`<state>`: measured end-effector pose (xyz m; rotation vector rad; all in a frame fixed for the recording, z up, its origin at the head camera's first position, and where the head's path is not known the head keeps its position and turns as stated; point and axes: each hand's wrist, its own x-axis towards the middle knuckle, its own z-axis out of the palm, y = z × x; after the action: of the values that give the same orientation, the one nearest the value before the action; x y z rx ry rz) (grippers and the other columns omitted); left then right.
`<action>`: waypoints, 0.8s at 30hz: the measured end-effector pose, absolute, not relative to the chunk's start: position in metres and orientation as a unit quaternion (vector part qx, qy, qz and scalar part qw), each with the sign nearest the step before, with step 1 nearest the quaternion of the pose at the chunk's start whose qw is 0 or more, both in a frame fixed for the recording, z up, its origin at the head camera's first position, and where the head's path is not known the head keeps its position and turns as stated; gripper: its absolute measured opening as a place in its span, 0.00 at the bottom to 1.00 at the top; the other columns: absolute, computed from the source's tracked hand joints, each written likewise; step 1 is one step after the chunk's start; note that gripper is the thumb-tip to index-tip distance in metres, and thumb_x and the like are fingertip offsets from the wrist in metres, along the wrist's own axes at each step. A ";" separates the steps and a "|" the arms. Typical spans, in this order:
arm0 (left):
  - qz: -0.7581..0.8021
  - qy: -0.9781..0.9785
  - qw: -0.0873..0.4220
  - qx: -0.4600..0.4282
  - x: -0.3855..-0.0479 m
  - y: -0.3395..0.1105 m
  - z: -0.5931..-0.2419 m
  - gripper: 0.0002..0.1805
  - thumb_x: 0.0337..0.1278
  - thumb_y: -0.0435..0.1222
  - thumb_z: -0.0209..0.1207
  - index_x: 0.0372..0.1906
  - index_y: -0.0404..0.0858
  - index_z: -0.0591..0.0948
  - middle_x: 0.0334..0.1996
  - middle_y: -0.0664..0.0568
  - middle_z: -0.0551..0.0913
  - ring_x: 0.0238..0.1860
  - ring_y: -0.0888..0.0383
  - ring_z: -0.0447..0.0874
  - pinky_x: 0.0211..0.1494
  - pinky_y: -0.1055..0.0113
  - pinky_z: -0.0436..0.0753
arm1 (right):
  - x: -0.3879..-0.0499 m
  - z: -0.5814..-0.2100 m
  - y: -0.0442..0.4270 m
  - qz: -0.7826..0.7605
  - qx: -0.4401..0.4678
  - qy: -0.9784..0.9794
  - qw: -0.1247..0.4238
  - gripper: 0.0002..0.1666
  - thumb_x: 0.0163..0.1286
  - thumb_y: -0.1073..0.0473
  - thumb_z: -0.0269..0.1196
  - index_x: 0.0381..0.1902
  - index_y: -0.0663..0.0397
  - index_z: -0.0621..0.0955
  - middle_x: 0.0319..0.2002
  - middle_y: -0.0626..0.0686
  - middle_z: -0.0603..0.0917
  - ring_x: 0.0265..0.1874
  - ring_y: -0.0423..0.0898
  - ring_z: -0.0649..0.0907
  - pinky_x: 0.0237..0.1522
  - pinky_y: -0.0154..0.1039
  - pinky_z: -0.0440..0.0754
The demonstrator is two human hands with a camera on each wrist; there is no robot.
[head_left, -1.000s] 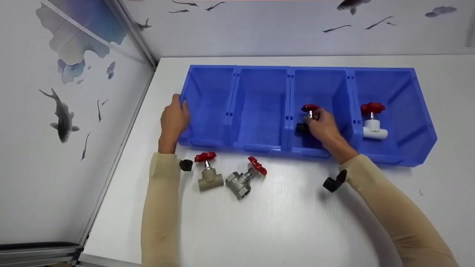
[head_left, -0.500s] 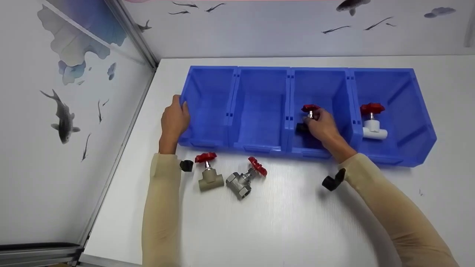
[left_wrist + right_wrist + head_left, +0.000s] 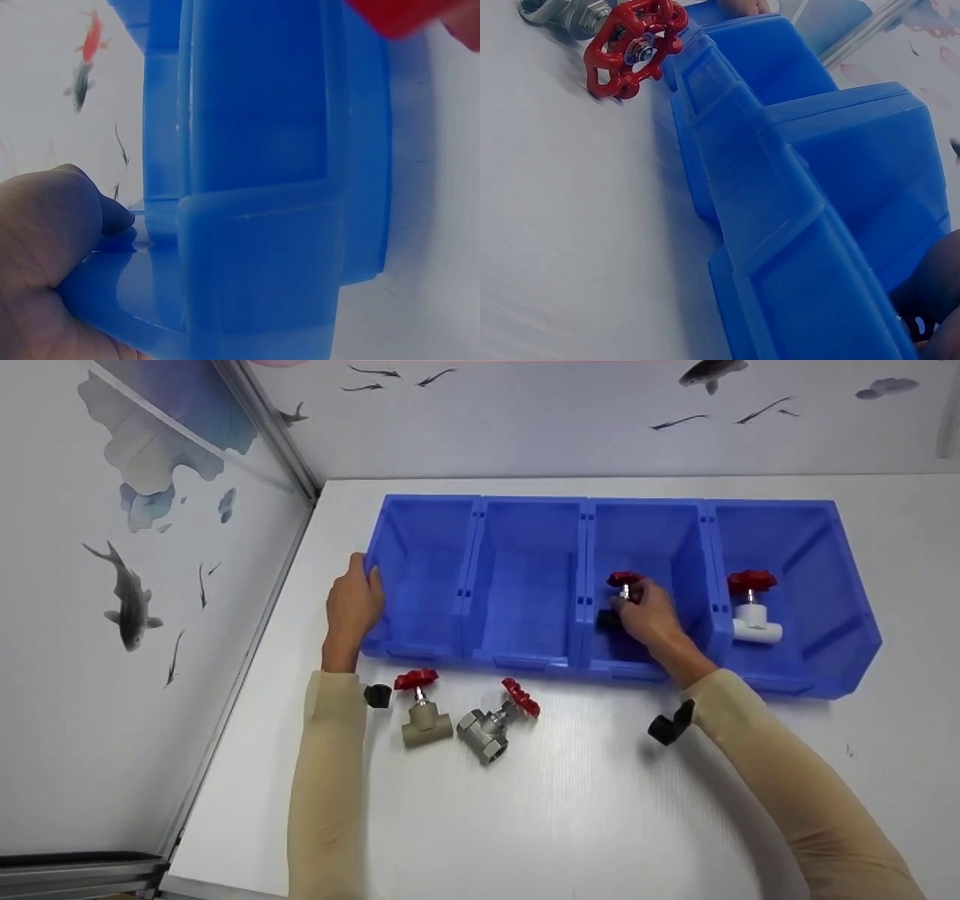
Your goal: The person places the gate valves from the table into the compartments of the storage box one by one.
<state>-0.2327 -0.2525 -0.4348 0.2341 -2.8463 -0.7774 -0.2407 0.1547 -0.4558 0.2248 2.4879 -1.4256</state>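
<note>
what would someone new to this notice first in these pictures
Probably the row of four blue bins across the white table, with the left hand gripping its left end. Next come the red handwheels: the right hand holds a black valve inside the third bin from the left, and a white valve sits in the rightmost. A tan valve and a silver valve lie in front.

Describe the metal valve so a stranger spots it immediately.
Find the row of blue bins on the white table. In front of it, the metal valve lies beside a beige valve. Both have red handwheels; only the metal one is silvery, with hexagonal ends.
</note>
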 end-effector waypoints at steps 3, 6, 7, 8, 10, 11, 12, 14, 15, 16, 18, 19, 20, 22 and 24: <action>-0.261 -0.958 0.092 0.079 -0.233 -0.252 -0.435 0.21 0.76 0.39 0.44 0.63 0.28 0.70 0.46 0.28 0.83 0.46 0.33 0.84 0.47 0.42 0.79 | -0.241 -0.456 0.155 -0.490 0.071 0.859 0.131 0.26 0.75 0.58 0.55 0.62 0.71 0.69 0.57 0.65 0.73 0.54 0.56 0.72 0.56 0.48 0.70; -0.260 -0.958 0.092 0.080 -0.233 -0.252 -0.435 0.21 0.76 0.39 0.44 0.63 0.28 0.70 0.46 0.28 0.83 0.46 0.33 0.84 0.47 0.41 0.79 | -0.242 -0.457 0.155 -0.490 0.067 0.860 0.128 0.25 0.74 0.58 0.55 0.61 0.72 0.69 0.56 0.65 0.73 0.53 0.56 0.72 0.54 0.47 0.70; -0.260 -0.958 0.092 0.081 -0.233 -0.252 -0.435 0.21 0.76 0.39 0.44 0.63 0.29 0.70 0.46 0.28 0.83 0.46 0.33 0.84 0.46 0.41 0.78 | -0.242 -0.457 0.155 -0.490 0.067 0.860 0.128 0.25 0.74 0.58 0.55 0.61 0.72 0.69 0.55 0.65 0.73 0.53 0.56 0.72 0.54 0.47 0.70; -0.260 -0.958 0.091 0.081 -0.233 -0.253 -0.435 0.21 0.76 0.39 0.44 0.63 0.29 0.70 0.46 0.28 0.83 0.46 0.33 0.84 0.47 0.41 0.78 | -0.242 -0.457 0.155 -0.490 0.068 0.860 0.127 0.25 0.74 0.58 0.55 0.61 0.72 0.69 0.56 0.65 0.73 0.53 0.56 0.72 0.54 0.47 0.70; -0.260 -0.958 0.091 0.081 -0.233 -0.252 -0.435 0.21 0.76 0.39 0.44 0.63 0.29 0.70 0.46 0.28 0.83 0.46 0.33 0.84 0.47 0.41 0.78 | -0.243 -0.458 0.155 -0.489 0.070 0.861 0.123 0.26 0.74 0.58 0.55 0.61 0.72 0.69 0.56 0.66 0.73 0.54 0.56 0.72 0.56 0.48 0.70; -0.260 -0.958 0.091 0.081 -0.233 -0.252 -0.435 0.21 0.76 0.39 0.44 0.63 0.29 0.70 0.46 0.28 0.83 0.46 0.33 0.84 0.47 0.41 0.78 | -0.243 -0.458 0.155 -0.489 0.071 0.861 0.122 0.26 0.74 0.58 0.55 0.61 0.72 0.69 0.57 0.66 0.73 0.55 0.57 0.72 0.57 0.48 0.70; -0.261 -0.958 0.091 0.081 -0.233 -0.252 -0.435 0.21 0.76 0.39 0.44 0.63 0.28 0.70 0.47 0.28 0.83 0.46 0.33 0.84 0.47 0.41 0.78 | -0.243 -0.458 0.155 -0.488 0.073 0.861 0.121 0.26 0.74 0.58 0.56 0.61 0.73 0.69 0.57 0.66 0.73 0.55 0.57 0.72 0.57 0.49 0.70; -0.262 -0.957 0.092 0.080 -0.233 -0.252 -0.436 0.22 0.76 0.39 0.44 0.63 0.29 0.70 0.47 0.28 0.83 0.47 0.33 0.84 0.48 0.42 0.78 | -0.244 -0.459 0.155 -0.488 0.075 0.861 0.119 0.26 0.74 0.58 0.56 0.62 0.73 0.69 0.57 0.67 0.74 0.56 0.57 0.72 0.58 0.49 0.70; -0.262 -0.957 0.093 0.078 -0.233 -0.252 -0.436 0.21 0.76 0.39 0.44 0.63 0.28 0.70 0.47 0.28 0.83 0.46 0.33 0.84 0.48 0.42 0.78 | -0.244 -0.459 0.155 -0.489 0.076 0.861 0.119 0.26 0.74 0.58 0.56 0.62 0.73 0.69 0.57 0.67 0.74 0.56 0.57 0.73 0.59 0.50 0.70; -0.263 -0.957 0.094 0.078 -0.233 -0.252 -0.436 0.21 0.76 0.39 0.44 0.63 0.28 0.70 0.47 0.29 0.83 0.46 0.33 0.84 0.47 0.42 0.78 | -0.244 -0.459 0.155 -0.490 0.078 0.860 0.121 0.26 0.74 0.59 0.55 0.62 0.72 0.69 0.57 0.67 0.74 0.56 0.57 0.73 0.59 0.50 0.70; -0.262 -0.957 0.096 0.076 -0.233 -0.253 -0.436 0.21 0.76 0.39 0.44 0.62 0.28 0.70 0.46 0.29 0.83 0.46 0.33 0.84 0.47 0.42 0.78 | -0.245 -0.459 0.155 -0.490 0.079 0.860 0.120 0.25 0.74 0.59 0.55 0.62 0.72 0.69 0.58 0.67 0.74 0.56 0.57 0.73 0.59 0.50 0.70; -0.261 -0.957 0.097 0.075 -0.233 -0.253 -0.436 0.21 0.76 0.39 0.44 0.62 0.28 0.70 0.46 0.28 0.83 0.46 0.33 0.84 0.47 0.42 0.78 | -0.245 -0.459 0.155 -0.490 0.079 0.860 0.120 0.25 0.74 0.59 0.55 0.62 0.72 0.69 0.58 0.67 0.74 0.56 0.58 0.73 0.60 0.50 0.70; -0.260 -0.958 0.097 0.076 -0.233 -0.253 -0.436 0.21 0.76 0.39 0.44 0.62 0.28 0.70 0.46 0.28 0.83 0.46 0.33 0.84 0.47 0.42 0.78 | -0.245 -0.459 0.155 -0.489 0.079 0.860 0.121 0.25 0.74 0.59 0.55 0.62 0.72 0.69 0.58 0.67 0.74 0.57 0.58 0.73 0.60 0.50 0.70; -0.259 -0.958 0.097 0.077 -0.233 -0.253 -0.436 0.21 0.76 0.39 0.44 0.63 0.28 0.70 0.46 0.29 0.83 0.46 0.33 0.84 0.47 0.42 0.78 | -0.245 -0.459 0.155 -0.487 0.079 0.861 0.122 0.25 0.74 0.59 0.55 0.62 0.72 0.69 0.59 0.67 0.73 0.57 0.58 0.73 0.60 0.51 0.70; -0.259 -0.958 0.096 0.077 -0.233 -0.253 -0.436 0.22 0.76 0.39 0.44 0.63 0.28 0.70 0.46 0.28 0.83 0.46 0.33 0.84 0.48 0.42 0.78 | -0.245 -0.459 0.155 -0.486 0.080 0.861 0.123 0.25 0.75 0.59 0.55 0.63 0.72 0.69 0.59 0.67 0.73 0.58 0.58 0.73 0.61 0.51 0.70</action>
<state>-0.2332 -0.2530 -0.4361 0.2281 -2.8392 -0.7681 -0.2452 0.1554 -0.4590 0.2330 2.5126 -1.4179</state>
